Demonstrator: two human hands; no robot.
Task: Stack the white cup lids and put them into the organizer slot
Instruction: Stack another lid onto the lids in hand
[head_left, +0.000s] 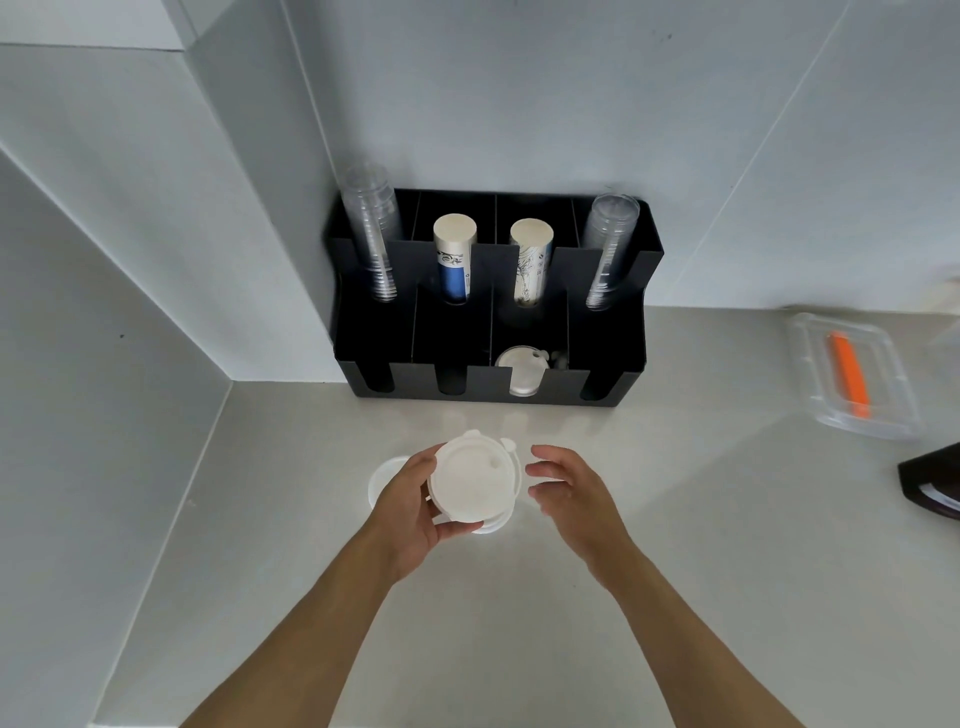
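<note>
My left hand (410, 506) grips a small stack of white cup lids (475, 480) just above the counter, thumb under the stack and fingers along its left edge. Another white lid (382, 475) lies on the counter behind that hand, partly hidden. My right hand (569, 488) hovers close to the right of the stack with fingers apart, holding nothing. The black organizer (608, 358) stands against the wall beyond; its third front slot from the left holds white lids (522, 371).
The organizer's back row holds two stacks of clear cups (374, 234) (610, 249) and two stacks of paper cups (454, 260) (530, 260). A clear tray with an orange item (849, 374) sits at right, a dark object (935, 483) at the right edge. Walls close in left and behind.
</note>
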